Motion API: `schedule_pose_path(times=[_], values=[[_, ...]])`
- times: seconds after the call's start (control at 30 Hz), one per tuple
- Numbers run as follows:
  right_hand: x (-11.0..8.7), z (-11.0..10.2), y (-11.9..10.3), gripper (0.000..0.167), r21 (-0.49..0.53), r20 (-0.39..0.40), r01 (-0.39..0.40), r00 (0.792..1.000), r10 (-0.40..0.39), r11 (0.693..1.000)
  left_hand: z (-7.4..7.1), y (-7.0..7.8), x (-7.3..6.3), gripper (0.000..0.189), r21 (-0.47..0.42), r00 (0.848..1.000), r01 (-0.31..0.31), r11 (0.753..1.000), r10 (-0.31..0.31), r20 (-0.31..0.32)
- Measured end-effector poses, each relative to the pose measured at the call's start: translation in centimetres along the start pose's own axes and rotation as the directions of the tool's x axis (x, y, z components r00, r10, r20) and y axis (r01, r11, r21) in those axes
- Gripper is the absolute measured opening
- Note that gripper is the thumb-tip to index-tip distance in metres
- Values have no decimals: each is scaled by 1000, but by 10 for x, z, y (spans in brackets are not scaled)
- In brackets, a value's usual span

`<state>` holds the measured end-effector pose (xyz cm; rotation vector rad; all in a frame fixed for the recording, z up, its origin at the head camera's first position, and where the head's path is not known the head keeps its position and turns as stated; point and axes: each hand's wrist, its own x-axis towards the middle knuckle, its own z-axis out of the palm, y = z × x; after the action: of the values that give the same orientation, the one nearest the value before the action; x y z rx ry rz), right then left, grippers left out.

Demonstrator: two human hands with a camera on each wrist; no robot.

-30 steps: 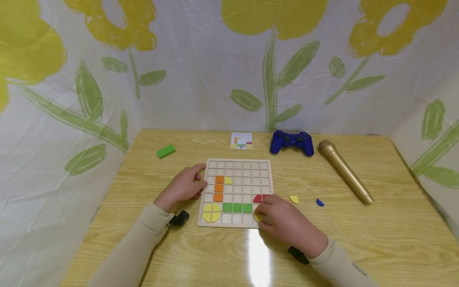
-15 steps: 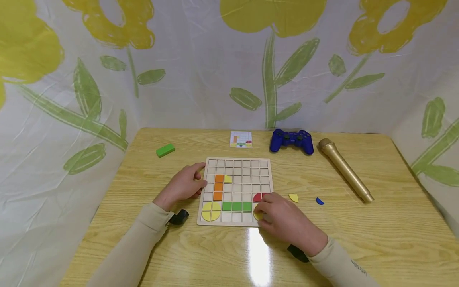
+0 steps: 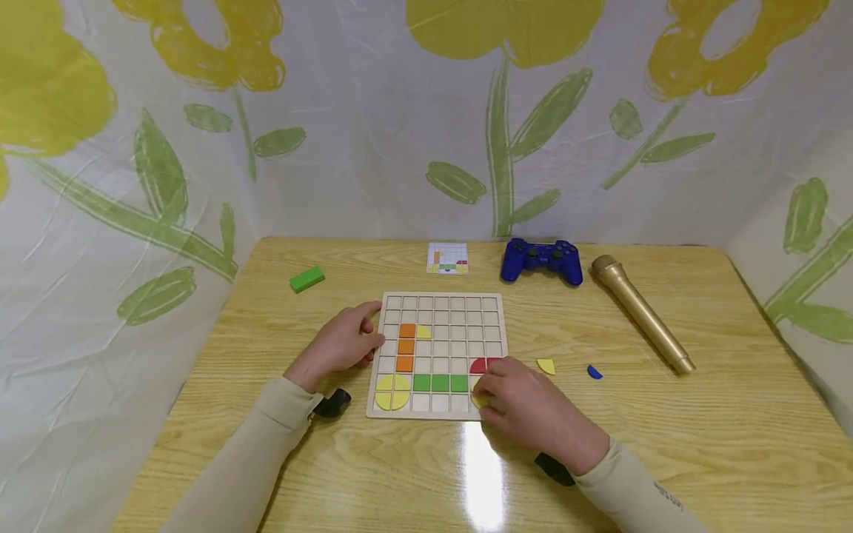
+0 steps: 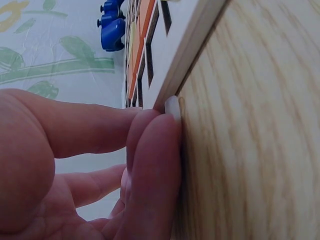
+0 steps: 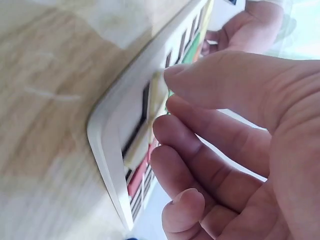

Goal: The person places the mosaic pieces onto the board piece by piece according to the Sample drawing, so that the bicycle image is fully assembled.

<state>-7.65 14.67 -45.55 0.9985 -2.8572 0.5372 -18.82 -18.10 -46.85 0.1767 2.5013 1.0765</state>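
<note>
A wooden grid board [image 3: 458, 319] lies on the table with flat coloured pieces in its cells. My left hand [image 3: 340, 342] rests at its left edge; in the left wrist view the index finger [image 4: 95, 127] and thumb touch the rim. Over the board's lower right corner is my right hand [image 3: 526, 403], its fingertips on or just above the yellow quarter-circle pieces [image 5: 158, 95]; contact is hard to tell. Red pieces [image 3: 477, 366] sit just beyond that hand. Green squares [image 3: 440, 383], orange squares [image 3: 406, 346] and a yellow circle of quarters [image 3: 384, 400] also fill cells.
Right of the board lie a loose yellow quarter-circle [image 3: 546, 366] and a small blue piece [image 3: 594, 372]. Farther back are a green block [image 3: 307, 280], a printed pattern card [image 3: 448, 258], a blue game controller [image 3: 542, 260] and a gold microphone [image 3: 643, 314].
Both hands hold nearly the same places on the board. The whole head view shifts slightly upward; no piece visibly moves.
</note>
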Motion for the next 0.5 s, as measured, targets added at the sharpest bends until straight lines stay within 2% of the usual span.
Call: schedule_pose_path(times=[0.2, 0.4, 0.5], values=[[-9, -14, 13, 10, -20, -21, -119, 993, 118, 993, 1, -2, 0, 70, -10, 1000, 5, 1000, -4, 9], [-30, -29, 34, 13, -45, -27, -262, 965, 261, 964, 1, -3, -1, 71, 7, 1000, -8, 1000, 8, -2], [-38, -34, 45, 15, -55, -32, -300, 954, 299, 952, 0, -2, -1, 70, 8, 1000, -4, 1000, 4, -5]])
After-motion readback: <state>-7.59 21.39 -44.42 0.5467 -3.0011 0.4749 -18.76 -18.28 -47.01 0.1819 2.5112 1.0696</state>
